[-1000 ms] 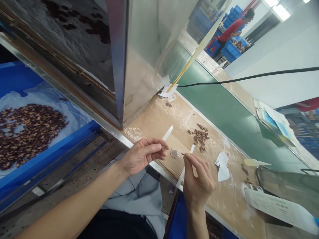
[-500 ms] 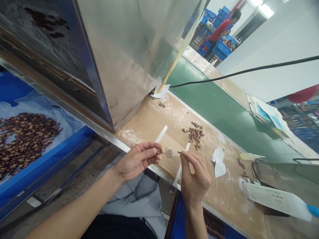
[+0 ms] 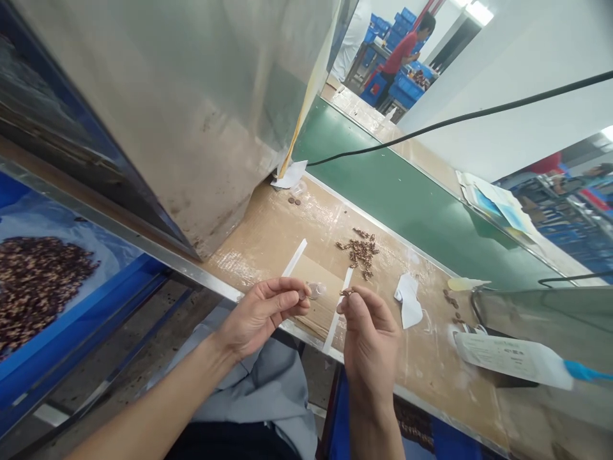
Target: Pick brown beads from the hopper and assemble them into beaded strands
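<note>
My left hand [image 3: 261,314] pinches a small brown disc [image 3: 301,294] between thumb and forefinger, above the table's near edge. Opposite it, my right hand [image 3: 370,329] is closed on a small brownish metal piece [image 3: 345,292] at the fingertips. The two held pieces are apart. A clear round plastic piece [image 3: 317,291] shows between the hands, over a cardboard sheet [image 3: 318,313] edged with white strips. Beyond my right hand lies a loose pile of small shiny brown metal pieces [image 3: 363,249]. Two brown discs [image 3: 294,201] rest farther back on the table.
A large metal housing [image 3: 191,115] stands at left, above a blue tray [image 3: 110,294] of brown pieces. A green belt [image 3: 383,185] runs behind the table. At right are a crumpled white paper [image 3: 409,300], a labelled bottle [image 3: 512,358] and a black cable [image 3: 460,119]. A co-worker [image 3: 402,54] stands far off.
The view has shifted, so the table and housing appear farther left. My right hand has turned, and its fingers are more curled around the metal piece. My left hand keeps its pinch.
</note>
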A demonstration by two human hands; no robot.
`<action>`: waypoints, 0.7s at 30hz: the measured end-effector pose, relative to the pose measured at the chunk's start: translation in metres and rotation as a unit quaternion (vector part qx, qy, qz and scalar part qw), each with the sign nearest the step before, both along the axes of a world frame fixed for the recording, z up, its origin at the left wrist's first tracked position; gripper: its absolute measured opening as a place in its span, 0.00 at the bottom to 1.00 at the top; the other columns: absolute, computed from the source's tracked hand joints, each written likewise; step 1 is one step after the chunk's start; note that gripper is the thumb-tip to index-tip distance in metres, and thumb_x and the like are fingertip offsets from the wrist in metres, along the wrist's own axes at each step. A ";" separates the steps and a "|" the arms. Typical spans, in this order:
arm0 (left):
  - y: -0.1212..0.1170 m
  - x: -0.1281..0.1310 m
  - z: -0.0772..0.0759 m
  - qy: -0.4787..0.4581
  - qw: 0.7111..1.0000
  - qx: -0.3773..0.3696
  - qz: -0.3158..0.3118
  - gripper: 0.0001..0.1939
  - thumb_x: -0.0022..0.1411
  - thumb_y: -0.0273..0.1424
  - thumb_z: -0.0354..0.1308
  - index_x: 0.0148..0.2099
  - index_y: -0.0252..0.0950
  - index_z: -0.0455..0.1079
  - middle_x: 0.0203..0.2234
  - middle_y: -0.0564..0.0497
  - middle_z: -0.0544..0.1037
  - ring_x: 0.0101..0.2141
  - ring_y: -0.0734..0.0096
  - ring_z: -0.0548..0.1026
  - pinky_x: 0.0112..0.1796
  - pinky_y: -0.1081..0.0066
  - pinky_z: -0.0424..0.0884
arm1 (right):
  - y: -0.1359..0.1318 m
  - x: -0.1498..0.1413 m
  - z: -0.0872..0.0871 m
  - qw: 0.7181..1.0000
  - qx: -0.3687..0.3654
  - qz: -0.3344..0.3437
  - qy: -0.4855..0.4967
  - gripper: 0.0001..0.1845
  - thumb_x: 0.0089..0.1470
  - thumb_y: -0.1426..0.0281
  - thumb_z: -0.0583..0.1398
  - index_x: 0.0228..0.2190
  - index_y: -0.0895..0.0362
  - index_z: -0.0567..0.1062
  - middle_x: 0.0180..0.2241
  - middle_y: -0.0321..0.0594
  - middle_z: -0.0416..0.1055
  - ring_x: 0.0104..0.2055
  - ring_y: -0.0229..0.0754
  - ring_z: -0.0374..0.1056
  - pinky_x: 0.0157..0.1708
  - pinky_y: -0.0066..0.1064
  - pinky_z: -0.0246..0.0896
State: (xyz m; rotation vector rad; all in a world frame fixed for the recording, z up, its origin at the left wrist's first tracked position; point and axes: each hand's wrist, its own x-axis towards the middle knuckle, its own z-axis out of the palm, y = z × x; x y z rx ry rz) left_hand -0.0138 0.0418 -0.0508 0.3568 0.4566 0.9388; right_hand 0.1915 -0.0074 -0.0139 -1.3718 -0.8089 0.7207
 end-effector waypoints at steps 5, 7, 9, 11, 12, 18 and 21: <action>-0.007 0.015 0.007 -0.011 1.000 -0.003 -0.007 0.13 0.66 0.35 0.87 0.48 0.34 0.93 0.47 0.45 0.93 0.41 0.71 0.91 0.48 0.77 0.89 | -0.003 -0.006 0.012 0.986 -0.009 0.034 0.161 0.18 0.57 0.56 0.86 0.42 0.50 0.92 0.36 0.39 0.83 0.35 0.41 0.76 0.35 0.31 0.79; -0.010 0.020 0.011 -0.016 1.000 -0.007 -0.008 0.14 0.66 0.34 0.87 0.50 0.34 0.93 0.46 0.45 0.93 0.41 0.71 0.91 0.48 0.76 0.89 | -0.005 -0.009 0.016 0.979 -0.014 0.050 0.196 0.18 0.56 0.56 0.87 0.42 0.50 0.93 0.36 0.38 0.82 0.35 0.40 0.76 0.35 0.30 0.79; -0.013 0.025 0.014 -0.025 1.000 -0.011 -0.010 0.14 0.66 0.33 0.87 0.50 0.35 0.93 0.46 0.45 0.93 0.41 0.70 0.92 0.49 0.75 0.89 | -0.007 -0.011 0.020 0.973 -0.020 0.067 0.221 0.17 0.57 0.57 0.87 0.42 0.49 0.93 0.35 0.37 0.82 0.34 0.39 0.75 0.36 0.29 0.80; -0.014 0.028 0.018 -0.035 0.999 -0.015 -0.014 0.13 0.65 0.32 0.88 0.49 0.35 0.93 0.45 0.45 0.94 0.42 0.69 0.92 0.51 0.73 0.89 | -0.008 -0.013 0.022 0.967 -0.023 0.086 0.240 0.15 0.59 0.58 0.86 0.42 0.49 0.93 0.35 0.36 0.81 0.35 0.39 0.76 0.37 0.29 0.81; -0.015 0.029 0.020 -0.041 0.999 -0.018 -0.016 0.13 0.65 0.31 0.88 0.48 0.35 0.93 0.45 0.45 0.94 0.42 0.69 0.92 0.52 0.73 0.89 | -0.009 -0.014 0.023 0.964 -0.024 0.095 0.246 0.15 0.59 0.58 0.86 0.43 0.49 0.93 0.35 0.36 0.81 0.35 0.38 0.76 0.38 0.28 0.82; -0.014 0.031 0.023 -0.061 0.997 -0.031 -0.024 0.13 0.63 0.32 0.89 0.46 0.34 0.93 0.42 0.45 0.94 0.40 0.67 0.91 0.49 0.72 0.89 | -0.013 -0.020 0.021 0.980 0.003 0.071 0.188 0.14 0.63 0.58 0.84 0.43 0.49 0.92 0.35 0.38 0.85 0.35 0.42 0.80 0.38 0.33 0.83; -0.015 0.030 0.020 -0.061 0.997 -0.035 -0.030 0.13 0.62 0.32 0.89 0.45 0.35 0.93 0.42 0.44 0.94 0.40 0.65 0.92 0.49 0.68 0.90 | -0.016 -0.025 0.022 0.989 0.030 0.045 0.135 0.13 0.64 0.58 0.83 0.44 0.50 0.92 0.37 0.40 0.87 0.34 0.44 0.83 0.37 0.34 0.84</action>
